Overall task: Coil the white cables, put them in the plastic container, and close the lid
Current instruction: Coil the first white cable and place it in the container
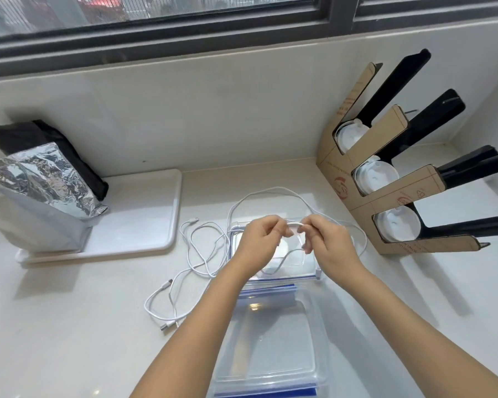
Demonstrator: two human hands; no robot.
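Clear plastic container (pixel 270 349): a rectangular transparent tub with blue trim is seen nearest, below and between the two forearms, open on the pale countertop (pixel 69 326).
Lid (pixel 305 268): a clear lid with blue edging is laid flat just beyond the tub, directly beneath both hands.
Left hand (pixel 259 242): the fingers are curled and a short stretch of white cable is pinched between thumb and fingertips above the lid.
Right hand (pixel 328 242): the same stretch is pinched by curled fingers just beside the left hand; the two hands are held close together, not quite touching.
Held white cable (pixel 270 192): it is stretched between the hands, and a wide loop is thrown beyond them and round to the right of the right hand; a lower strand is draped over the lid.
Loose white cables (pixel 193 254): they are left tangled on the countertop to the left of the left hand, metal plugs showing at their ends.
White tray (pixel 144 214): it is set farther left, carrying a crumpled silver foil bag (pixel 41 193) with a black folded top.
Brown cardboard holder (pixel 385 182): it is stood far right of the right hand, holding white cup lids in black sleeves; red printing is present but cannot be read.
Window (pixel 184 12): a dark frame is seen farthest, above the wall.
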